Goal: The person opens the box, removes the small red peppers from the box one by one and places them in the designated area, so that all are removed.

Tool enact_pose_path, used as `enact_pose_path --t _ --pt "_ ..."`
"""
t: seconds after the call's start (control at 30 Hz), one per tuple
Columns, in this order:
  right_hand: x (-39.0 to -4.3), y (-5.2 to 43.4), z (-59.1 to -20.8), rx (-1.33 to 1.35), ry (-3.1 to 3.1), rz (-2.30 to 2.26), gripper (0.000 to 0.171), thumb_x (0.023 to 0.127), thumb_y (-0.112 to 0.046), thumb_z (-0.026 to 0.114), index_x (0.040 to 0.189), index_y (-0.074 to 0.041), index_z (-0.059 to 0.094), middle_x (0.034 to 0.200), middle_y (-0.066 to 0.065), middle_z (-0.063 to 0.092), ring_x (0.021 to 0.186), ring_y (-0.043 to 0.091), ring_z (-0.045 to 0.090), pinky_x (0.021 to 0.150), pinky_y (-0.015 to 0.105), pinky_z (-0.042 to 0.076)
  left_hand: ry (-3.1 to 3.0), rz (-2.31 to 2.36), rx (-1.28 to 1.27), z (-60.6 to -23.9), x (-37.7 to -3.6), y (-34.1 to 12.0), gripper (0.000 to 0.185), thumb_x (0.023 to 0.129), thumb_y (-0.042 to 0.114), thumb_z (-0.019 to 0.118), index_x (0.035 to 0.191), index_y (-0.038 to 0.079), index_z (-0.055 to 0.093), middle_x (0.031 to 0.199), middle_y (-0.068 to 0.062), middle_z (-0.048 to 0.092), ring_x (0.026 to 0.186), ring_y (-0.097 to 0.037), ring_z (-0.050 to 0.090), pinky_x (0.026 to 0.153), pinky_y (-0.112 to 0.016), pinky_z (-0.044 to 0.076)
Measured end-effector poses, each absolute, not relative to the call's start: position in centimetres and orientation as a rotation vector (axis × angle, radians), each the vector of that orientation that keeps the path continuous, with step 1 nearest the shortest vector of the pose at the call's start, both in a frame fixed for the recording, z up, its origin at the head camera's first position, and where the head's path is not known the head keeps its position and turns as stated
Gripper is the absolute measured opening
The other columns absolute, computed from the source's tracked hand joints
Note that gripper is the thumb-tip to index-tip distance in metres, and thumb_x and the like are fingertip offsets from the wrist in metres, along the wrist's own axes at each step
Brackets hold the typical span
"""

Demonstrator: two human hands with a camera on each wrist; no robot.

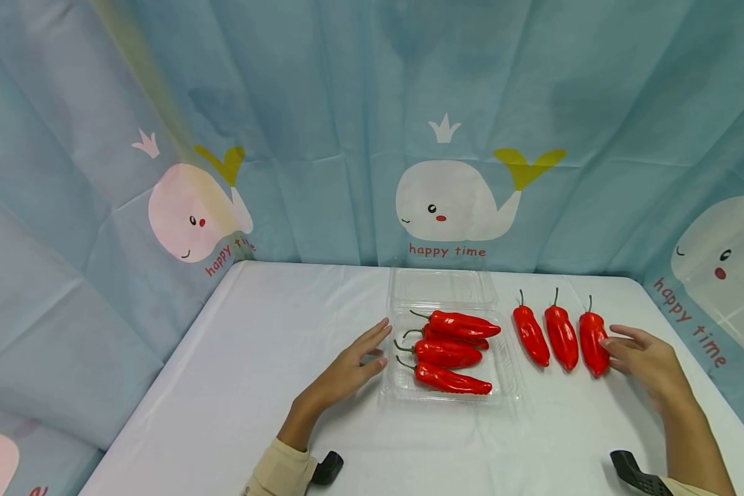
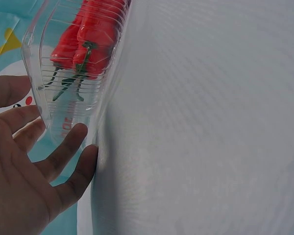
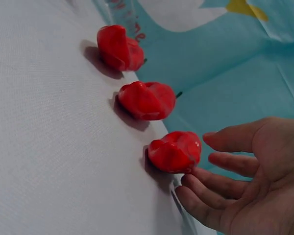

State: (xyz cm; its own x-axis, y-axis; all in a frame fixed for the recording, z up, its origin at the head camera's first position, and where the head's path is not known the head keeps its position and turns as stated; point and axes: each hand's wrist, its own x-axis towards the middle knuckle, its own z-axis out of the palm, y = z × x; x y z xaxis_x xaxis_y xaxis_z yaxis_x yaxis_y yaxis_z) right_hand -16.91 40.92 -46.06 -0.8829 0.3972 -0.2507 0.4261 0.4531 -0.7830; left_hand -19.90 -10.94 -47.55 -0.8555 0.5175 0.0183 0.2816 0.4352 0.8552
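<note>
Fingers of the left hand lie straight and relaxed, grasping nothing, their tips touching or just beside the left wall of the clear plastic tray; the left wrist view shows the fingertips against the ribbed plastic. The tray sits near the middle of the table, toward its far edge, with its hinged lid folded open behind it. Inside lie four red peppers, stacked side by side with stems pointing left. To the right of the tray, on the bare cloth, three more red peppers stand in a row, stems pointing to the far edge: the left pepper, the middle pepper and the right pepper. The right hand rests near the table's right edge, fingers extended and loosely spread, holding nothing, with fingertips touching or just short of the right pepper; I cannot tell whether there is real contact. That makes seven peppers, one tray, two hands. As for risks, the tray looks light and thin, so a push from the left hand could slide it toward the loose row. The glossy, rounded right pepper could roll into the middle one if nudged sideways instead of being pinched, and a weak grip on its smooth skin might let it slip.
</note>
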Motion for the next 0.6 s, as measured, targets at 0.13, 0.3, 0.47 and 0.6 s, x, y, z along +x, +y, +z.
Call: enact_pose_path --t 0.13,0.3,0.47,0.6 --pt "-16.7 40.8 -45.6 0.750 2.678 -1.441 0.073 0.110 -0.040 0.051 0.166 0.001 0.026 0.162 0.037 0.036 0.142 0.054 0.046 0.101 0.050 0.052 2.445 1.384 0.699 -47.6 -19.9 -10.9 0.063 0.110 0.024 0.055 0.168 0.018 0.032 0.178 0.006 0.019 0.136 -0.028 0.058 0.114 -0.060 0.046" --pt "-16.4 40.3 -44.8 0.740 2.734 -1.418 0.073 0.110 -0.041 0.050 0.166 0.000 0.027 0.163 0.036 0.034 0.145 0.058 0.039 0.110 0.069 0.042 2.442 1.386 0.704 -47.6 -19.9 -11.0 0.063 0.110 0.024 0.055 0.169 0.019 0.032 0.178 0.007 0.019 0.136 -0.028 0.058 0.114 -0.059 0.047" --pt "-16.2 39.8 -44.1 0.698 2.781 -1.418 0.072 0.110 -0.041 0.048 0.165 0.000 0.029 0.163 0.036 0.034 0.145 0.061 0.037 0.109 0.072 0.041 2.435 1.392 0.702 -47.5 -19.9 -11.0 0.064 0.110 0.025 0.055 0.169 0.019 0.031 0.178 0.007 0.018 0.137 -0.028 0.058 0.114 -0.059 0.046" --pt "-16.2 39.2 -43.9 0.673 2.795 -1.429 0.071 0.110 -0.042 0.049 0.165 -0.002 0.030 0.164 0.034 0.035 0.147 0.060 0.036 0.109 0.074 0.041 2.427 1.399 0.709 -47.5 -19.9 -11.0 0.064 0.110 0.024 0.055 0.169 0.018 0.031 0.178 0.007 0.018 0.137 -0.029 0.058 0.114 -0.059 0.046"
